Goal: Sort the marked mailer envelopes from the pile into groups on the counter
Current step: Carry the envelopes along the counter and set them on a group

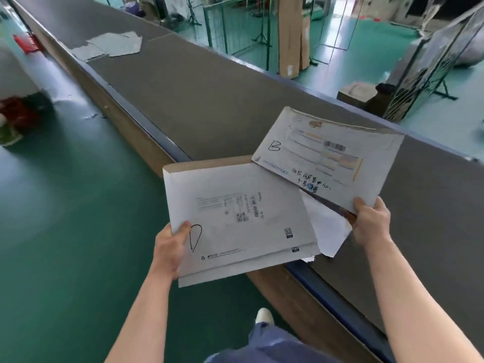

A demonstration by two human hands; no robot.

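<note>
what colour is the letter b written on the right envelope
Black marker on the white envelope, clearest in the head view.

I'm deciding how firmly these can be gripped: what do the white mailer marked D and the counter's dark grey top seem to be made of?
The white mailer marked D looks like matte paperboard: it stays flat in the left hand, and brown card shows at its top edge. The counter's dark grey top looks like dull, non-glossy matting or belt, possibly rubber or felt; the exact material is unclear.
</note>
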